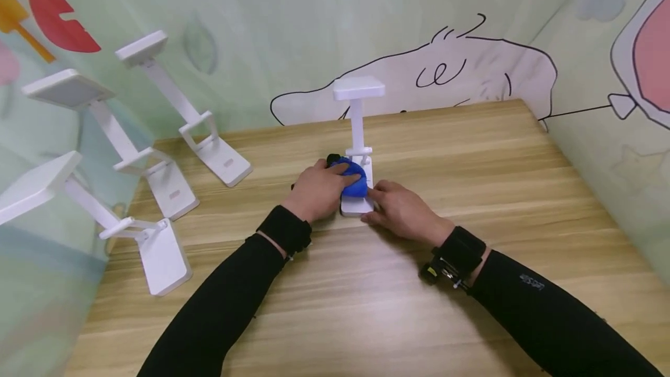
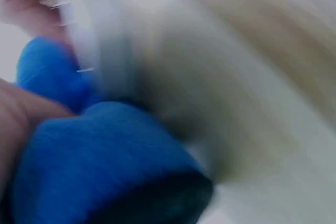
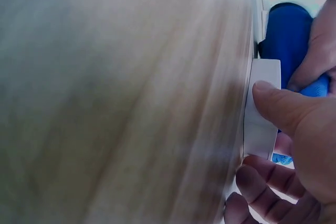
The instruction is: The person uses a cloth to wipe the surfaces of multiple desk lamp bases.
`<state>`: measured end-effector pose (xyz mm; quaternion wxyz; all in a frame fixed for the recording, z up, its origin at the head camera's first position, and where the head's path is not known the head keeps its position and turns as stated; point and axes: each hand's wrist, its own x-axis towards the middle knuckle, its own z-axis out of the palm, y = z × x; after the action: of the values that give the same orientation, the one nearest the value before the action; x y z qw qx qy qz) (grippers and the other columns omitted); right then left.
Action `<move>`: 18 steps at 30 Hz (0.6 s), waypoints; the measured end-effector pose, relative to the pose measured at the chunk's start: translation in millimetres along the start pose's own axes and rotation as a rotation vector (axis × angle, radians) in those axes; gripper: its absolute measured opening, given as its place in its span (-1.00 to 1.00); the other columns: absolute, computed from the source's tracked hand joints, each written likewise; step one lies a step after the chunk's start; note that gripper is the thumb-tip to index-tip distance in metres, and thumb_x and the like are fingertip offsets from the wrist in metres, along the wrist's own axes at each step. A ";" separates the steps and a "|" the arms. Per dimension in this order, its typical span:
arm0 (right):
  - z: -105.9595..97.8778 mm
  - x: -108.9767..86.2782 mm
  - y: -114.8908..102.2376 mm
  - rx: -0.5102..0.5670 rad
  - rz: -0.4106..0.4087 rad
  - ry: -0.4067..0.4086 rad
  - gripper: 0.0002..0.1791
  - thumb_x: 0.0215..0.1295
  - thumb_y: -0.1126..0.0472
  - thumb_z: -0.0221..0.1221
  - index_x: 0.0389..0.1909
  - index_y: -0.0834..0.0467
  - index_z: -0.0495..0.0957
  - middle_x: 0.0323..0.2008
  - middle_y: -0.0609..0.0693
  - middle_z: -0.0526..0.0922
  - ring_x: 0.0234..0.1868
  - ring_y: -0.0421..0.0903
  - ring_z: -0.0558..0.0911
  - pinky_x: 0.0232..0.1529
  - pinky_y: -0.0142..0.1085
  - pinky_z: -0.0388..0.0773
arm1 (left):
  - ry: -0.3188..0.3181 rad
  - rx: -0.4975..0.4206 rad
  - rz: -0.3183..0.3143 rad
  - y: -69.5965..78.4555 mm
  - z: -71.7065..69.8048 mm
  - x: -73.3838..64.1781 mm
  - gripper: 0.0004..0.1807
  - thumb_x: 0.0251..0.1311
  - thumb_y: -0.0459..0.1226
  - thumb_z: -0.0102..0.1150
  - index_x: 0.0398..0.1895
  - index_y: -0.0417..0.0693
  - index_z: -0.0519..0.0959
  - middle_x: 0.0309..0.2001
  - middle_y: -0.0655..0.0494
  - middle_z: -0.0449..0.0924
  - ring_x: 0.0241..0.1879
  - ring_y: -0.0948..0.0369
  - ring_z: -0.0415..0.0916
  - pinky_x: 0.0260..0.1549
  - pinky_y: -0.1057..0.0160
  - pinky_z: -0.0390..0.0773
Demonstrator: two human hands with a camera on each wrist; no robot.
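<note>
A white desk lamp [image 1: 357,124] with a flat head stands upright on the table ahead of me. My left hand [image 1: 318,189] grips a blue cloth [image 1: 356,184] and holds it against the top of the lamp's base. In the left wrist view the cloth [image 2: 105,156] bulges around a finger and shows a dark underside. My right hand [image 1: 402,211] holds the near right part of the base. Seen from the right wrist, its thumb lies on the edge of the white base [image 3: 261,135], with the other fingers curled by the lower end.
At the left of the wooden table [image 1: 445,156] stand more white desk lamps: one at the back [image 1: 178,92], one in the middle [image 1: 112,127] and one nearer [image 1: 162,258]. A printed cloth backdrop [image 1: 251,28] rises behind the table and along both sides.
</note>
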<state>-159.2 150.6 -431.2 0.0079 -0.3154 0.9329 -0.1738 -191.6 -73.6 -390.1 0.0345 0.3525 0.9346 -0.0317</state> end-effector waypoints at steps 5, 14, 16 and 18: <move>3.7 -2.2 -1.5 -0.006 0.015 -0.004 -0.20 0.39 -0.05 0.40 0.49 0.29 0.42 -0.03 0.17 0.64 -0.16 -0.02 0.60 -0.14 -0.11 0.62 | -0.062 -0.115 -0.008 -1.2 5.0 -6.4 -0.44 0.41 -0.33 0.19 0.47 0.09 0.54 0.43 -0.11 0.53 0.45 -0.02 0.45 0.45 -0.11 0.41; 0.9 -1.4 -0.6 0.002 0.033 -0.010 -0.19 0.35 -0.04 0.43 0.50 0.24 0.42 -0.06 0.18 0.63 -0.22 -0.03 0.56 -0.20 -0.15 0.57 | -0.153 -0.476 -0.015 -14.5 -11.2 -33.9 -0.40 0.35 -0.46 0.05 0.42 0.11 0.60 0.34 -0.05 0.62 0.18 0.00 0.63 0.23 -0.03 0.61; 1.0 -1.4 -0.1 0.015 0.032 -0.012 -0.19 0.35 -0.03 0.43 0.50 0.25 0.41 -0.06 0.17 0.63 -0.23 -0.04 0.55 -0.21 -0.16 0.56 | -0.092 -0.459 -0.049 -13.1 -9.8 -30.5 -0.40 0.37 -0.43 0.04 0.46 0.09 0.56 0.37 -0.07 0.58 0.21 -0.03 0.62 0.26 -0.05 0.60; 1.8 -1.1 -0.2 0.023 0.026 -0.013 -0.18 0.36 -0.03 0.42 0.51 0.27 0.40 -0.05 0.17 0.62 -0.21 -0.03 0.56 -0.19 -0.15 0.57 | -0.035 -0.362 -0.049 -8.1 -2.9 -25.9 -0.38 0.38 -0.39 0.07 0.51 0.08 0.49 0.45 -0.13 0.50 0.36 -0.07 0.53 0.33 -0.08 0.54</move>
<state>-158.0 150.5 -432.9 0.0199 -0.3044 0.9347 -0.1821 -177.7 -96.4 -384.7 0.1126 0.3170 0.9327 0.1301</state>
